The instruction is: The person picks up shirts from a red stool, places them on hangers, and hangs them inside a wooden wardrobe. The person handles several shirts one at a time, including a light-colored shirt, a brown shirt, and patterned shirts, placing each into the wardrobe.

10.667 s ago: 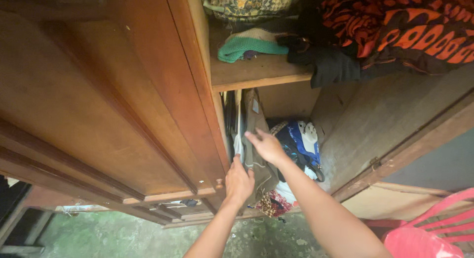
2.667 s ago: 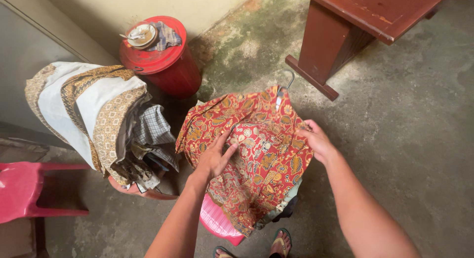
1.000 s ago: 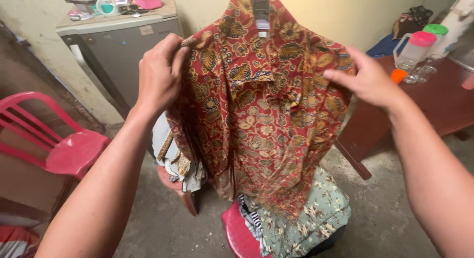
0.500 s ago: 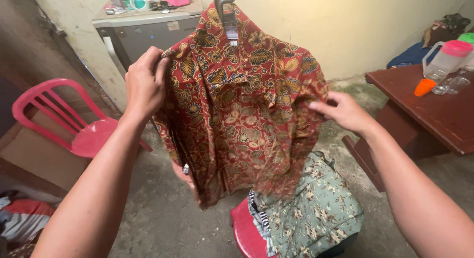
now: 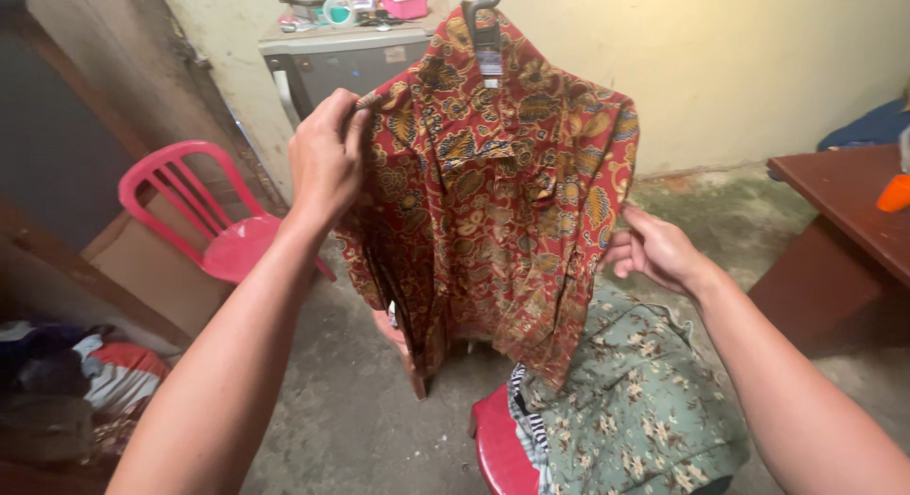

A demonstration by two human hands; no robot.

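As both hands grip, red batik shirt (image 5: pixel 493 192) hangs upright.

You have a red batik shirt (image 5: pixel 493 201) with gold and dark floral print hanging upright on a dark hanger (image 5: pixel 481 7), collar up, front facing you, sleeves and hem drooping loosely in folds.

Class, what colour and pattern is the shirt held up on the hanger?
Red shirt, gold leaf-and-flower print; head view.
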